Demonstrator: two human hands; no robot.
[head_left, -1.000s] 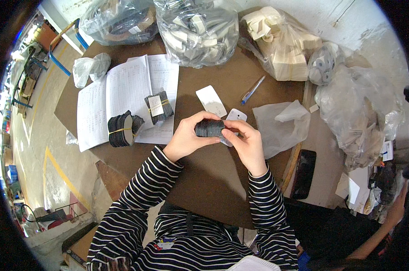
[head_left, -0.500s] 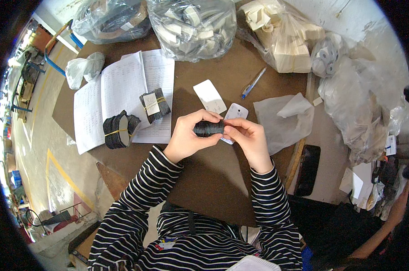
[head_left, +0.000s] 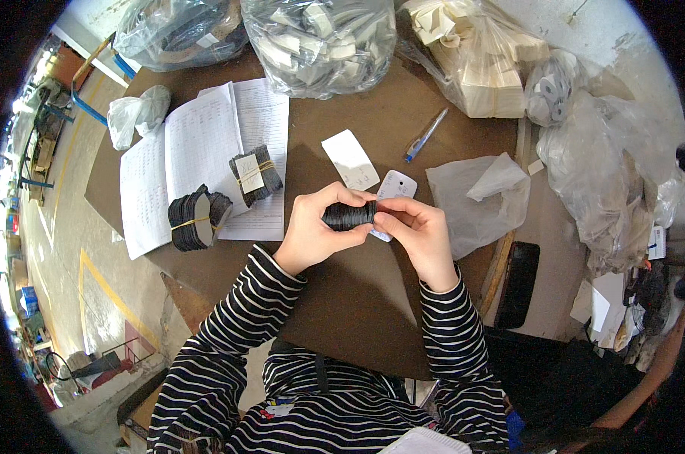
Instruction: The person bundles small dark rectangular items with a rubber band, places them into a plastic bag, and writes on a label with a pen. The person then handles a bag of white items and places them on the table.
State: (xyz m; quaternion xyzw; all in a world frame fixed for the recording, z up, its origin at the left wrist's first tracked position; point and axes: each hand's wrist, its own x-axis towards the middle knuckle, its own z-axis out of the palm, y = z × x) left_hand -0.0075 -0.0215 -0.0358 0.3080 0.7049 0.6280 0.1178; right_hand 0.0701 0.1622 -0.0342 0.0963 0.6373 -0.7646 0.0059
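Above the middle of the brown bench, the left hand and right hand have fingers clamped on both ends of a thick stack of thin black card tags. It looks light, stiff and prone to fanning, so best pinched at its ends.

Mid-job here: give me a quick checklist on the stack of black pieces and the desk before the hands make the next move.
1. Both hands on the black stack: ok, left hand and right hand grip its ends.
2. Stack clear of the table: ok, held above it.
3. Stack banded: cannot tell.
4. Two banded bundles on the open notebook: ok.
5. Blue pen out of the way: ok.
6. White card apart from hands: ok.
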